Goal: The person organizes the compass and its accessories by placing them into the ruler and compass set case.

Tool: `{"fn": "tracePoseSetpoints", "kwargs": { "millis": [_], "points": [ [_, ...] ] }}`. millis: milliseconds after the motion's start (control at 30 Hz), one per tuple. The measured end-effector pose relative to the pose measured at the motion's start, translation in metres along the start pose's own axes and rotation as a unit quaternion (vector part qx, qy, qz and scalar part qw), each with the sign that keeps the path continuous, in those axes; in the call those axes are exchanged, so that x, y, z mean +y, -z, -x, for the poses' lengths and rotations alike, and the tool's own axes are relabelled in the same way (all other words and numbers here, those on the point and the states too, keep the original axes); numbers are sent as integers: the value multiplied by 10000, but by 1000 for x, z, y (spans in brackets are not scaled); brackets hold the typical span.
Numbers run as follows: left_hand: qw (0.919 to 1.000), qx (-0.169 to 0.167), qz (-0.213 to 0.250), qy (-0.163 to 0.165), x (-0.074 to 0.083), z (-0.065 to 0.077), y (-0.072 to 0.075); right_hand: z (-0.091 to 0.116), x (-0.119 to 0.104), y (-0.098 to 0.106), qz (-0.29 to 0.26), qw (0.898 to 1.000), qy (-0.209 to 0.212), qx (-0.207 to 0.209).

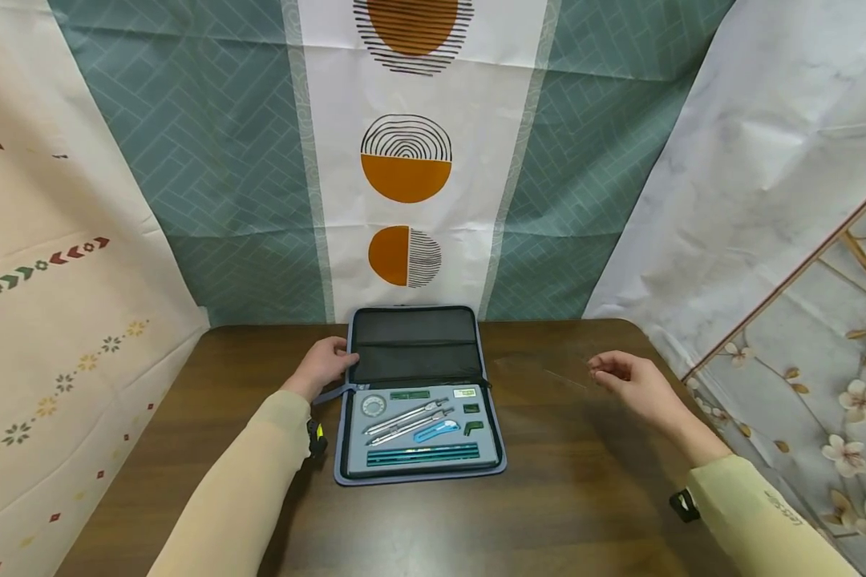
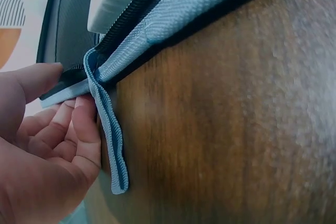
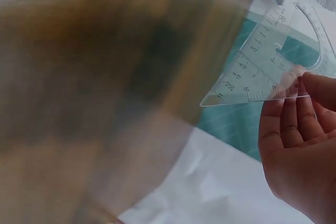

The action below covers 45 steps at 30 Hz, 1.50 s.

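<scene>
A blue-edged zip case [image 1: 503, 458] lies open on the table, its mesh-lined lid [image 1: 414, 361] folded back towards the wall. My left hand [image 1: 323, 367] pinches the left edge of that lid, thumb on top and fingers beneath. Beside those fingers a fabric strap [image 2: 111, 135] hangs from the case. To the right, my right hand [image 1: 638, 389] holds a clear set square [image 3: 257, 69] by one edge between thumb and fingers. The set square is tilted up above the table and barely shows in the head view.
In the grey tray are metal compasses [image 1: 404, 421], a blue cutter knife [image 1: 436, 431], dark green pencils [image 1: 422, 455], an eraser [image 1: 465, 393] and a round disc [image 1: 373, 405]. The brown table [image 1: 433, 529] meets a patterned cloth [image 1: 238, 264] at its back edge.
</scene>
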<state>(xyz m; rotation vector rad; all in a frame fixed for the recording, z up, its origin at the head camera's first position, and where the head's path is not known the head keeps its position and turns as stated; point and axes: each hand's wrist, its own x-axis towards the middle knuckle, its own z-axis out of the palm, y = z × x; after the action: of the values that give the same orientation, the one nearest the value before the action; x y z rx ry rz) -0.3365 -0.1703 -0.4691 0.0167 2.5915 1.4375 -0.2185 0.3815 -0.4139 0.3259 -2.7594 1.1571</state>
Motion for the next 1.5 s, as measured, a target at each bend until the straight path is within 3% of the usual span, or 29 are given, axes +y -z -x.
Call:
{"fn": "tracePoseSetpoints", "kwargs": {
  "millis": [200,433,633,1233,1500],
  "points": [
    [9999,37,60,-132,3,6,5,-14,-19,-1,-89,9997,206,-79],
    [9974,69,572,-443,6,13,11,-29,-39,-11,-167,9989,422,-123],
    [9953,79,706,-655,11,14,12,-41,-59,-18,-196,9983,550,-66],
    [9951,579,5,-797,8,30,3,-72,-106,-59,-314,9964,767,-158],
    [9936,776,-2,-825,4,36,-2,-94,-132,-83,-350,9958,819,-195]
  ]
}}
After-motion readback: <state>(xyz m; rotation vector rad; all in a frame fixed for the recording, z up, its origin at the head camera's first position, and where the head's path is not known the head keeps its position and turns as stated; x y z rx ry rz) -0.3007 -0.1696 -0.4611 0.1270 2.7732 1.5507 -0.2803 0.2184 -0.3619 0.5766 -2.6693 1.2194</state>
